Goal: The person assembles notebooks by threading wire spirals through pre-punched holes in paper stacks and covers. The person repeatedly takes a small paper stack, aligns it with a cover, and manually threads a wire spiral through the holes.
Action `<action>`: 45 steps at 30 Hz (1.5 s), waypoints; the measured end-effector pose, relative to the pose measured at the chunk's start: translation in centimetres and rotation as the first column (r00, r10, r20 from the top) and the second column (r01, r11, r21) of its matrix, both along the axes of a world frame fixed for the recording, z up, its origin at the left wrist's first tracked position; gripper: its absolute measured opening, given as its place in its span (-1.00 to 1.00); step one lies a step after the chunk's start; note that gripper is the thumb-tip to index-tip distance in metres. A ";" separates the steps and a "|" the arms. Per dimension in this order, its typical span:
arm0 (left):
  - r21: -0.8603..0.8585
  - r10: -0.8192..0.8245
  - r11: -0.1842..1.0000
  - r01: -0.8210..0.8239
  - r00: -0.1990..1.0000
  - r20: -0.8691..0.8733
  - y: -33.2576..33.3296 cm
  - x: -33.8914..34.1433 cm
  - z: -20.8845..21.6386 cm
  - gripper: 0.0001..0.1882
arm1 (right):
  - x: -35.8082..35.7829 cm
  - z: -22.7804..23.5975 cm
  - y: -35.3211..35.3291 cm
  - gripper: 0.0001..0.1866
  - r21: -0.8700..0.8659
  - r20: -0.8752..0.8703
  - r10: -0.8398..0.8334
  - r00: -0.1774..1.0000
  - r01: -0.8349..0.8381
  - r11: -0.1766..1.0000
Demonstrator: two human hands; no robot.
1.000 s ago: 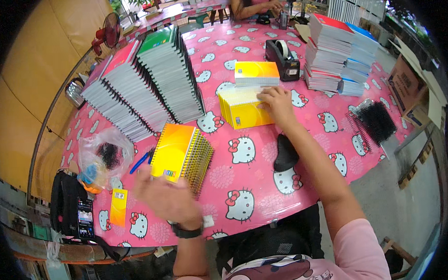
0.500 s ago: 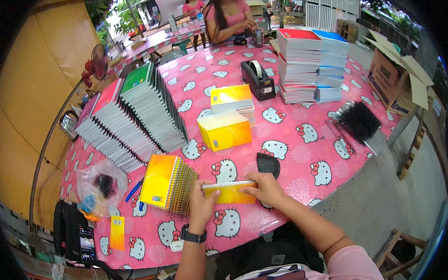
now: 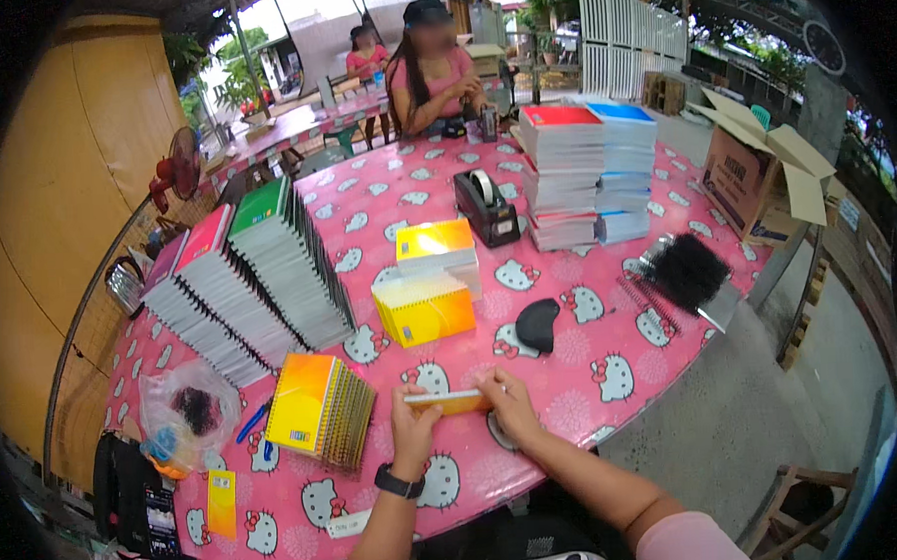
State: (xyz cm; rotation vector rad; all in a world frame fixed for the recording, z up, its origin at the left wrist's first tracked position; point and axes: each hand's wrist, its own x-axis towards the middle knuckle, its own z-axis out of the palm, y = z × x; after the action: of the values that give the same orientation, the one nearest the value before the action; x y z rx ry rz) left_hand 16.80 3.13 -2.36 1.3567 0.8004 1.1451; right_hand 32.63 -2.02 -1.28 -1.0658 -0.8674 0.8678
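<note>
Near the table's front edge, my left hand (image 3: 415, 428) and my right hand (image 3: 507, 408) grip the two ends of a small yellow-orange notebook (image 3: 460, 405). It is tilted so that its long white page edge faces up, and little of its cover shows. Whether it carries a binding coil, I cannot tell. Left of my left hand stands a stack of yellow spiral notebooks (image 3: 314, 406). Beyond my hands lie more yellow notebooks (image 3: 425, 316) with another yellow pile (image 3: 435, 243) behind them. A black half-round piece (image 3: 538, 326) rests just past my right hand.
Tall green, red and purple notebook stacks (image 3: 263, 263) stand left; red and blue book piles (image 3: 562, 175) stand back right. A tape dispenser (image 3: 488, 210), black coils (image 3: 686, 272), an open carton (image 3: 754, 172), a plastic bag (image 3: 189, 406) and a phone (image 3: 162, 518) surround. A co-worker (image 3: 435, 80) sits opposite.
The notebook has turned more edge-on, so less of its cover shows. Both hands keep hold of it. The whole view has shifted, with the table lower in the picture.
</note>
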 end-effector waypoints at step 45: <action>0.751 0.244 0.628 0.203 0.865 -0.438 -1.6 1.6 4.9 -0.82 | 12.3 6.1 -5.8 -0.65 -0.348 0.355 0.215 0.910 -0.085 0.934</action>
State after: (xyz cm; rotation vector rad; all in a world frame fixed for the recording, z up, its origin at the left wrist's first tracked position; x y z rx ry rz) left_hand 18.42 1.52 2.57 2.4869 0.6830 1.2222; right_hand 44.98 -7.84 4.85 -1.5105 -1.1784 0.9694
